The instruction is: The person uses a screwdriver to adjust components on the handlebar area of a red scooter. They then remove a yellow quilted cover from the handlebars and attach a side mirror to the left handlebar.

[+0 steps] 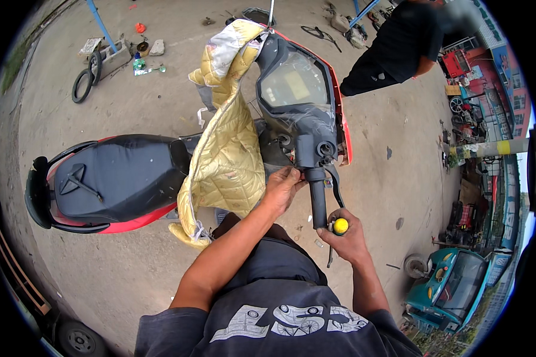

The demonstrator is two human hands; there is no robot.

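Observation:
A red and black scooter stands in front of me, with its handlebar grip pointing toward me. My left hand is closed, fingertips pinched against the inner side of the switch housing, just above the grip; anything between them is hidden. At the grip's end, my right hand is wrapped around a tool with a round yellow handle end. Its thumb touches the grip's tip. A black brake lever curves down beside the grip to that hand. The dashboard lies beyond.
A yellow quilted cover drapes over the scooter's front, left of my hands. A person in black is at the upper right. Tyres lie at the far left; a teal three-wheeled vehicle stands at the lower right.

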